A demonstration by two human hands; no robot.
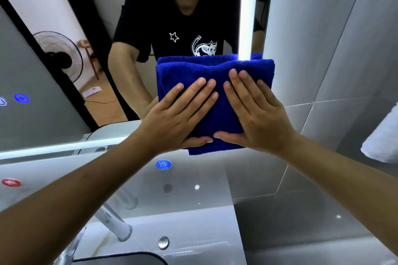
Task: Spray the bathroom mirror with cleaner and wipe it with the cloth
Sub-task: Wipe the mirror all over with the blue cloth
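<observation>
Nearest, the left hand point(178, 114) and right hand point(256, 112) lie side by side with straight fingers, pressing flat on a folded, deep-blue terry cloth point(215, 71). The cloth sits against the lower right part of the bathroom mirror point(90, 6), beside its lit edge strip point(246, 6).

I log: cloth point(215, 84) – lower middle covered by my left hand point(176, 118) and right hand point(256, 114) | mirror point(133, 17) – cut by top and left edges | tap point(116, 226) – partly behind my left forearm | white towel point(383, 135) – cut by right edge | basin point(120, 259) – cut by bottom edge, blurred.
</observation>
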